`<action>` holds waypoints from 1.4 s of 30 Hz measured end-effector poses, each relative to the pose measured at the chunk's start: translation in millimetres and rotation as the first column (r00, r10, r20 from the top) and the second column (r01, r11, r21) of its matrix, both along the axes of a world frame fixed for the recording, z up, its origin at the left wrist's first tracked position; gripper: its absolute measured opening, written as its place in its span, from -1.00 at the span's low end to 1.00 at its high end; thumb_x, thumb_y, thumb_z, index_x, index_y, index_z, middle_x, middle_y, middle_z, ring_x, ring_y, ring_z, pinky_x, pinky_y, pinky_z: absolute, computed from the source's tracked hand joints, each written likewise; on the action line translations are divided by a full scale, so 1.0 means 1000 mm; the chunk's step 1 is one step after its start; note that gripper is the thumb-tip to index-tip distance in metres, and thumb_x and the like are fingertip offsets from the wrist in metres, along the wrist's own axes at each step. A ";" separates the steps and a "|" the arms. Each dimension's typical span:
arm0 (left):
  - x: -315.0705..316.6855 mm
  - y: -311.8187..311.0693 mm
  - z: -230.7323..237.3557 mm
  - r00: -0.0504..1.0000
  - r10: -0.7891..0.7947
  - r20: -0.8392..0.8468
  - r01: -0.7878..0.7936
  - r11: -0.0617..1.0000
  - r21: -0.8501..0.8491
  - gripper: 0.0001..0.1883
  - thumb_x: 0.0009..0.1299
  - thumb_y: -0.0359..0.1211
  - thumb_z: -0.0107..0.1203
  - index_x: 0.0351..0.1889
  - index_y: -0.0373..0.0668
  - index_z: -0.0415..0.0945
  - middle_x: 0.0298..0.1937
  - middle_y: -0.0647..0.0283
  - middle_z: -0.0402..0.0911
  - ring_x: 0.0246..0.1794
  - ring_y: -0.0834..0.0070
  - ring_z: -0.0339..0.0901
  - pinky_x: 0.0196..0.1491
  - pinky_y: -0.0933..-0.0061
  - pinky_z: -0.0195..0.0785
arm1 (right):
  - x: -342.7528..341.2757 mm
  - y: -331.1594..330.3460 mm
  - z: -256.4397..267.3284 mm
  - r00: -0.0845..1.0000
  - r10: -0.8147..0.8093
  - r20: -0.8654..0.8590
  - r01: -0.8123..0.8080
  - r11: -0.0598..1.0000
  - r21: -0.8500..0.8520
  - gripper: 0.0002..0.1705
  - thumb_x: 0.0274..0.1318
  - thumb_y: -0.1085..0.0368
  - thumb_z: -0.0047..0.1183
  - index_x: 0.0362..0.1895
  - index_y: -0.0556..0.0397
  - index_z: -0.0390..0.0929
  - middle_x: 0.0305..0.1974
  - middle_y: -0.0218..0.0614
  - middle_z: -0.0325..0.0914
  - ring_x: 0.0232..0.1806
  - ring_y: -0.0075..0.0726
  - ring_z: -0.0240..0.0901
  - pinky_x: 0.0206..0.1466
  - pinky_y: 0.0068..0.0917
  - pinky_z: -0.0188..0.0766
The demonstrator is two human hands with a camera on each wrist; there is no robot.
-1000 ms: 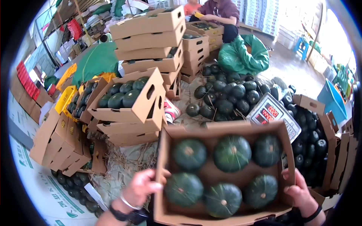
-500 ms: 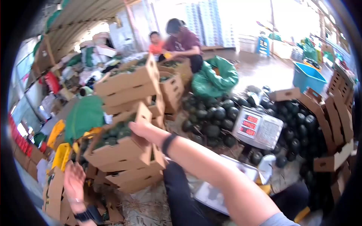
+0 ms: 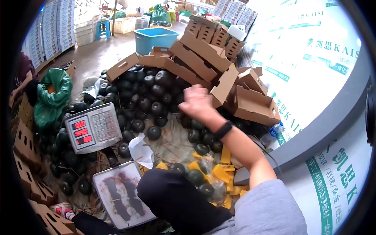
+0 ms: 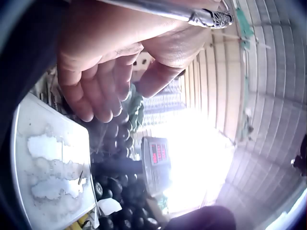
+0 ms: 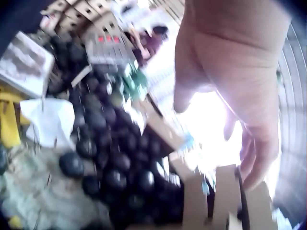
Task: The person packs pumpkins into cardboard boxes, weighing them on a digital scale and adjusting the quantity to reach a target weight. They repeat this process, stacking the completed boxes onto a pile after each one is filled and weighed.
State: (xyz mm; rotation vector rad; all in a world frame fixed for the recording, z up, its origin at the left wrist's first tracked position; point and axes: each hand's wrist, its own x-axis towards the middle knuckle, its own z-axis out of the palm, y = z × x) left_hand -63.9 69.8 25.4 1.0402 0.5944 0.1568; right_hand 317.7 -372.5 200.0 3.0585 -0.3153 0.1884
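My right hand [image 3: 197,102] reaches out over the heap of dark green squashes [image 3: 157,91], beside the leaning cardboard trays [image 3: 224,87]. In the right wrist view its fingers [image 5: 260,146] extend down to the upper edges of upright trays [image 5: 225,194], gripping nothing. The head view does not show my left hand [image 4: 103,72]; in the left wrist view it hangs loosely curled with nothing in it. Below it lies the scale's white platform [image 4: 53,165], its surface stained. The scale's display head [image 3: 94,128] shows red digits.
A blue tub [image 3: 154,41] stands behind the heap. Yellow pieces [image 3: 221,174] and loose squashes lie right of my knee. A green sack [image 3: 54,96] and stacked trays [image 3: 27,145] line the left. A plastic bottle [image 3: 273,133] is by the wrapped panels [image 3: 309,74].
The tray of squashes held in both hands a second ago went onto the left stack. My view then swung right, and my right hand moved from that stack to the trays on the right.
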 end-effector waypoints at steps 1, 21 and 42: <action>0.018 -0.002 0.005 0.999 0.009 -0.046 -0.007 1.000 0.026 -0.63 0.45 -0.39 -0.14 0.19 -0.28 0.32 0.06 0.03 0.51 0.00 0.18 0.51 0.13 0.17 0.38 | 0.029 -0.084 -0.056 0.958 0.028 0.284 -0.002 0.996 -0.089 -0.19 -0.08 -0.04 0.04 0.23 0.16 0.25 0.18 0.14 0.20 0.27 0.15 0.09 0.21 0.20 0.14; 0.211 -0.182 -0.016 0.811 -0.550 -0.200 0.564 0.825 0.021 -0.41 0.36 -0.18 0.02 0.32 -0.13 0.16 0.13 0.04 0.41 0.03 0.26 0.48 -0.01 0.34 0.41 | -0.103 -0.190 -0.103 0.834 -0.463 0.301 -0.032 0.504 0.863 0.03 -0.20 0.12 0.24 0.34 0.22 0.02 0.22 0.04 0.17 0.26 -0.06 0.15 0.29 -0.22 0.17; 0.125 0.067 -0.186 0.818 -0.136 -0.559 0.397 0.837 0.377 -0.30 0.06 -0.60 -0.10 0.29 -0.27 0.16 0.06 0.11 0.41 0.00 0.25 0.44 0.04 0.31 0.37 | -0.007 -0.313 -0.332 0.680 -0.730 -0.073 0.695 0.610 0.381 -0.06 -0.22 0.08 0.24 0.30 -0.13 0.10 0.21 0.13 0.15 0.18 0.42 0.12 0.09 0.13 0.28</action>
